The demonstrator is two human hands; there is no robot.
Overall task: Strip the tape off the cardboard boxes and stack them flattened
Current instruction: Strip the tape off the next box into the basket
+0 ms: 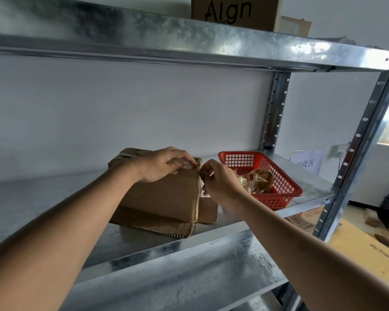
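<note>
Here a cardboard box (166, 198) lies on a metal shelf (54, 198), partly flattened, with one flap (208, 211) sticking out on its right side towards the shelf's front edge. The left hand (162, 163) rests on the far top corner of the box, its fingers (180, 157) curled down over a strip of clear tape (185, 168) that runs along the top to the right edge. The right hand (218, 179) is just beside that edge, its fingers (206, 170) bent and drawn together at the end of the tape; it seems to be pinching the tape, though the exact hold is too small to make out.

To the right of the box, close behind the right hand, stands a red basket (279, 196) with latticed walls. Inside it lies a crumpled wad of tape (256, 179), clear and brownish.

On the shelf above sits a brown box (236, 13) with black lettering. On the wall behind the rack's right post hangs a white paper sign (305, 163). More cardboard (366, 252) lies on the floor at lower right.
</note>
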